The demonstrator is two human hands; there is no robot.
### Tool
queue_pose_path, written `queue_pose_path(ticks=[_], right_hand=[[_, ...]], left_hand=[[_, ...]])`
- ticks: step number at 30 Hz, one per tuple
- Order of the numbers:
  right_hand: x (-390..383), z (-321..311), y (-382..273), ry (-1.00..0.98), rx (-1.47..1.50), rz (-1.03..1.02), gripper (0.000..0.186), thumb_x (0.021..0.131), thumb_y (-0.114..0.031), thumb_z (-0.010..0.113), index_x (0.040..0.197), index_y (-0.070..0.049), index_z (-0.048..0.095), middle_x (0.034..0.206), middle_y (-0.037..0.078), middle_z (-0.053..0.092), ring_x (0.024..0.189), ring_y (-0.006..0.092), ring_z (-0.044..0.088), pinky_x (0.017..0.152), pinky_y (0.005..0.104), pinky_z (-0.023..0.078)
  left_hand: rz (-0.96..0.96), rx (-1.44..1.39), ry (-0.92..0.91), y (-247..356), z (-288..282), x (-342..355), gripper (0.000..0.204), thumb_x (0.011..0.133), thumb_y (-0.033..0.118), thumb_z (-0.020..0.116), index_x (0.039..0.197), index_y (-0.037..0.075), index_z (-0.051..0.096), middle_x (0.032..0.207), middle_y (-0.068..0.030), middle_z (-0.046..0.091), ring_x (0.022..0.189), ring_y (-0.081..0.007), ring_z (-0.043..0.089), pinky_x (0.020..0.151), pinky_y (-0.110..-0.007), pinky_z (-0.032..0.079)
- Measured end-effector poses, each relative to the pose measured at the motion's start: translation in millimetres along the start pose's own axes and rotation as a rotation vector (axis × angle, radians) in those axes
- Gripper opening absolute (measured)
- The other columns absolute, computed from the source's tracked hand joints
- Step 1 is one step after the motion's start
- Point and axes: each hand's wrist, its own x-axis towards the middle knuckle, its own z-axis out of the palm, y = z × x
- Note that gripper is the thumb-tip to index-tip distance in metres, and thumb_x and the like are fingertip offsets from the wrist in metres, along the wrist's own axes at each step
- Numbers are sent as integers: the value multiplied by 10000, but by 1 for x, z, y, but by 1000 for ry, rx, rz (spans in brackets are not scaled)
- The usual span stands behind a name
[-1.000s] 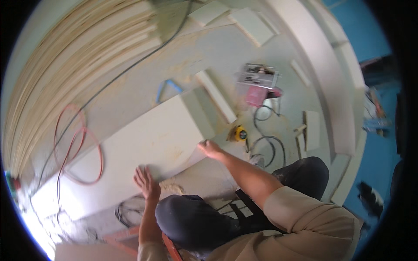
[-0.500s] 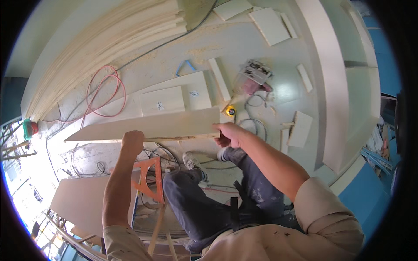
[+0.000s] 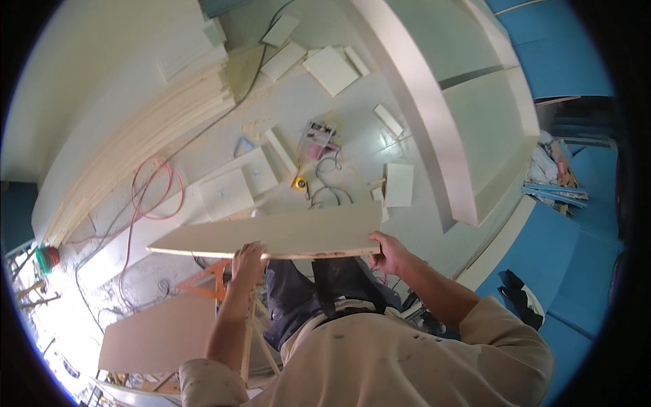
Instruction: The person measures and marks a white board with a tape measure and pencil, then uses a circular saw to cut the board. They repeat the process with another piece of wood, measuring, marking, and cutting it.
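A long pale wooden board is held up in front of my waist, its near edge toward me. My left hand grips that near edge left of the middle, fingers closed around it. At the board's right end my right hand is clamped on the corner, thumb on top. The undersides of both grips are hidden by the board. Below and beyond it, pale panel pieces lie on the floor next to a yellow tape measure.
A stack of long boards runs along the left. A looped red hose lies before it. Beyond are a clear box of hardware and several offcuts. A large white panelled frame stands right. An orange bracket is near my left arm.
The board has come closer to my body and shifted right in view, with both hands still on it. My head view has turned, bringing more of the blue sheets on the right into sight.
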Motion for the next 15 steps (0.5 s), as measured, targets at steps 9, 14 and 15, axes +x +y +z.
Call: queue_pose_path(ticks=[9, 14, 15], right_hand=[[-114, 66, 21, 110, -138, -107, 243, 892, -274, 566, 886, -31, 562, 651, 59, 486, 516, 193, 511, 458, 343, 422], [-146, 108, 15, 203, -241, -116, 305, 872, -306, 592, 862, -5, 543, 714, 63, 471, 580, 180, 522, 480, 339, 445], [-146, 109, 6, 210, -298, -140, 315, 866, -311, 597, 872, 1, 554, 718, 66, 487, 574, 178, 525, 484, 337, 452]], left_hand=[[-1385, -2209, 462, -150, 37, -86, 538, 870, 369, 579, 1283, 32, 504, 1180, -135, 593, 1033, -315, 588, 901, -479, 483], [-1058, -2184, 181, -185, 85, -66, 492, 868, 403, 529, 1216, 57, 555, 1146, -116, 620, 1063, -272, 592, 920, -473, 489], [-989, -2191, 176, -182, 93, -67, 494, 878, 381, 489, 1247, 55, 535, 1165, -121, 620, 1087, -297, 589, 930, -481, 489]])
